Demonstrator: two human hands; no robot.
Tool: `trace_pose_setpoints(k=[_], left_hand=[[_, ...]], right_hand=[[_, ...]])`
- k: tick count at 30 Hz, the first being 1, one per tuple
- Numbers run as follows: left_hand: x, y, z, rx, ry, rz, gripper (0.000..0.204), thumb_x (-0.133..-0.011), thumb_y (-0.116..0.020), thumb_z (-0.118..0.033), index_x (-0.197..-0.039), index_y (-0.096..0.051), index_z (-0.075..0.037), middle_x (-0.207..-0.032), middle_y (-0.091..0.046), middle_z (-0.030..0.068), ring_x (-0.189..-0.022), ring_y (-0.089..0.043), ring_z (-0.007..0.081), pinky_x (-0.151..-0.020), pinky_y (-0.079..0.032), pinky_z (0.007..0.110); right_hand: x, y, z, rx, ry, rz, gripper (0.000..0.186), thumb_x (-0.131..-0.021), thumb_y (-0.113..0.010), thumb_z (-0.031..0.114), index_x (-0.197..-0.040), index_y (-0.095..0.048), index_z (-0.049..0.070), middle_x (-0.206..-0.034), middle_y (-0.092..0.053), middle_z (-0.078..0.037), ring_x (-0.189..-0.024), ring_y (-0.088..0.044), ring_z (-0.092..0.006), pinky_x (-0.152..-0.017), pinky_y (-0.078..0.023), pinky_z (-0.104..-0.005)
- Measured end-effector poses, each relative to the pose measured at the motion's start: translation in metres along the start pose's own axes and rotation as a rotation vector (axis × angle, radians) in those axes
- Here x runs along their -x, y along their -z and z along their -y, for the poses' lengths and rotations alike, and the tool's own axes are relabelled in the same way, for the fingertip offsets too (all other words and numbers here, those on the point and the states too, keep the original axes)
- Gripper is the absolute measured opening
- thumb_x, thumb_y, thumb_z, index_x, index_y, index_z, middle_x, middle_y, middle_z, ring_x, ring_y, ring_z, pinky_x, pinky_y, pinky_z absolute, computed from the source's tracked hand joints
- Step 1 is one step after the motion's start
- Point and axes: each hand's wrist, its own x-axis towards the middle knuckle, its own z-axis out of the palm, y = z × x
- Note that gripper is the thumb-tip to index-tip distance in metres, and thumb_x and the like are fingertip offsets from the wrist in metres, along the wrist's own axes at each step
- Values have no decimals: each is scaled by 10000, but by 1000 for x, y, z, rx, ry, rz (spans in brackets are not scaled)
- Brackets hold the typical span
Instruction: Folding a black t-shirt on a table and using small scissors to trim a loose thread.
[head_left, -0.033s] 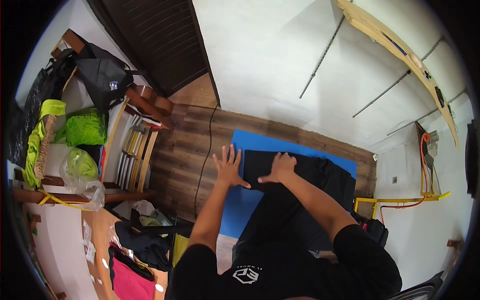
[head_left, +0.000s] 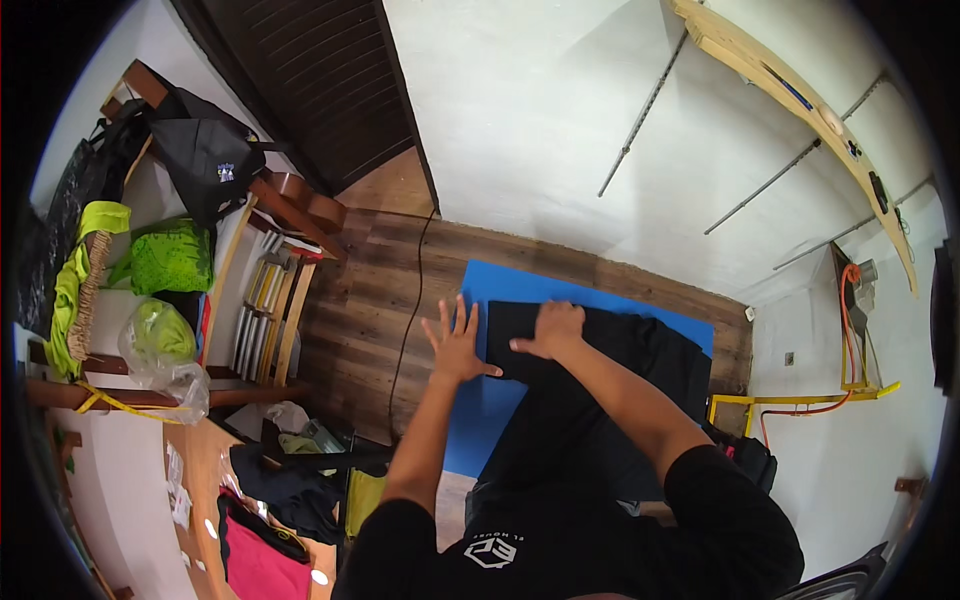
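Observation:
Black cloth (head_left: pixel 600 400), apparently a garment, lies spread over a blue board (head_left: pixel 470 420) in front of me. Its far left part forms a neat, straight-edged rectangle, while the right side is wrinkled. My left hand (head_left: pixel 458 345) is open with fingers spread over the board's left edge, and its thumb reaches the left edge of the cloth. Resting on the cloth near its far edge is my right hand (head_left: pixel 558 328), palm down, thumb pointing left and away from the fingers. Neither hand grips anything. The cloth's near end runs under my body and is partly hidden.
A rack (head_left: pixel 250 385) with bags stands at left. A dark cable (head_left: pixel 405 350) crosses the wooden floor (head_left: pixel 350 310). Red cloth (head_left: pixel 262 560) lies on a table at lower left. A yellow metal frame (head_left: pixel 733 402) stands at right beside the white wall (head_left: pixel 520 130).
My left hand has shifted slightly nearer to me. My right hand has moved slightly left and toward the far edge of the cloth. The cloth looks almost the same.

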Motion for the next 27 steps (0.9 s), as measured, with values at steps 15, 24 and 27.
trace_pose_setpoints(k=[15,24,27], left_hand=[[72,-99,-56,178,292,-564,266,-947,-688,-393,-1049,-675,-148,-1185,-610,90,-1226,-505,364,-1111,-283,617],[78,-108,-56,180,-93,-603,215,-865,-804,-228,-1044,-698,-175,-1040,-682,-37,-1122,-591,255,-1177,-264,617],[78,-107,-59,274,-87,-554,280,-855,-821,-210,-1119,-728,-188,-1042,-681,-44,-1109,-598,249,-1177,-281,594]], right_hand=[[-101,-32,8,-51,681,-561,193,-897,-707,130,-1089,-694,155,-1170,-646,-68,-1207,-619,-278,-988,-481,-491],[-83,-36,-29,-250,723,-599,116,-894,-690,124,-1003,-655,109,-1026,-679,-94,-959,-710,-330,-806,-561,-503],[-87,-49,-40,-254,710,-617,113,-901,-689,134,-1004,-654,105,-1037,-673,-98,-958,-711,-338,-794,-571,-495]])
